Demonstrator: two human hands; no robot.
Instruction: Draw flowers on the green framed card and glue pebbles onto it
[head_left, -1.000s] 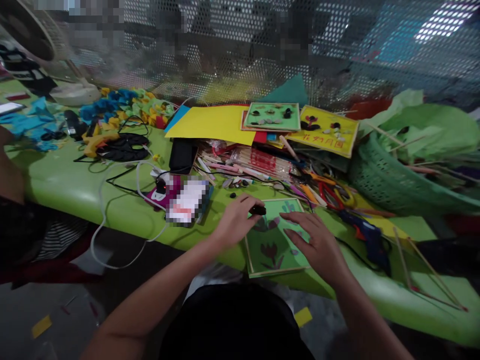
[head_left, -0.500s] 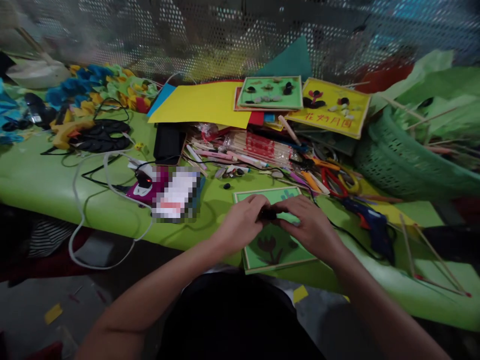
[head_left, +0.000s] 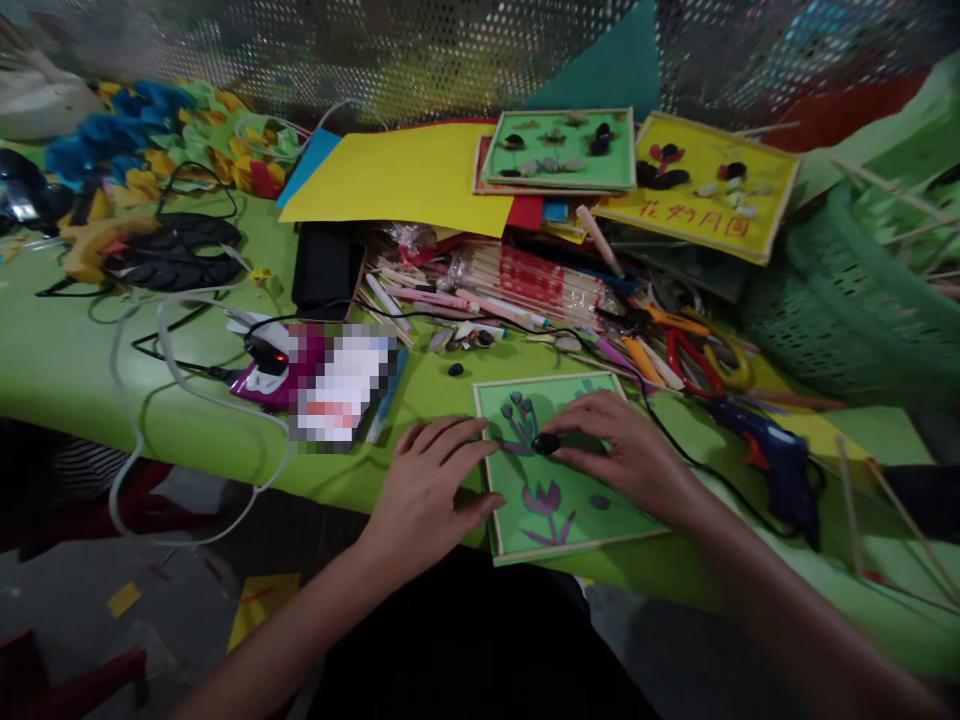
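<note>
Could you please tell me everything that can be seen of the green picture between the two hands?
The green picture lies flat on the green table, near its front edge. Pale thin strips border it. It shows a purple tulip, grey-purple stemmed buds and a dark oval. The left hand reaches its left edge; the right hand, pinching a small black piece, partly hides it.
</note>
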